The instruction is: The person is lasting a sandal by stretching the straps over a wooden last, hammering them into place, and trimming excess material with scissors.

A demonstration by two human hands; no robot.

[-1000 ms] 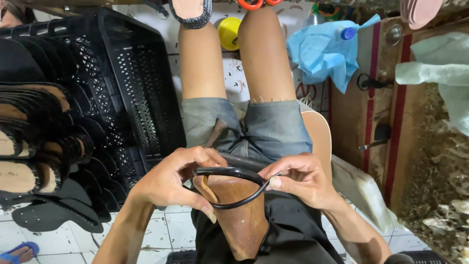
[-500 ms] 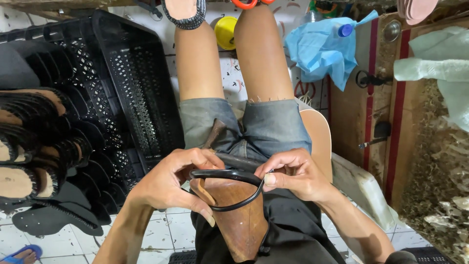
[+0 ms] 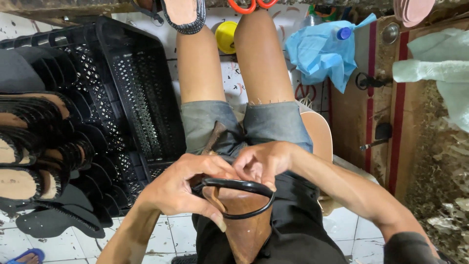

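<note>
A brown sandal sole [image 3: 246, 230] rests on my lap, toe end toward me, with a black looped strap [image 3: 239, 199] arched over it. My left hand [image 3: 183, 188] grips the strap and the sole's left edge, thumb lying along the sole. My right hand [image 3: 264, 161] is curled over the top of the strap, fingers pinching it near the middle. Both hands touch the same sandal. A brown tool handle [image 3: 214, 138] lies on my shorts just beyond the hands.
A black plastic crate [image 3: 132, 93] stands at my left, with stacked sandal soles [image 3: 29, 161] beside it. A blue plastic bag [image 3: 320, 51], a yellow lid [image 3: 226, 36] and orange scissor handles [image 3: 251, 5] lie ahead. A wooden bench [image 3: 361, 112] is at the right.
My right hand has moved left from the strap's right end to its middle, close against my left hand. The view has tilted slightly downward.
</note>
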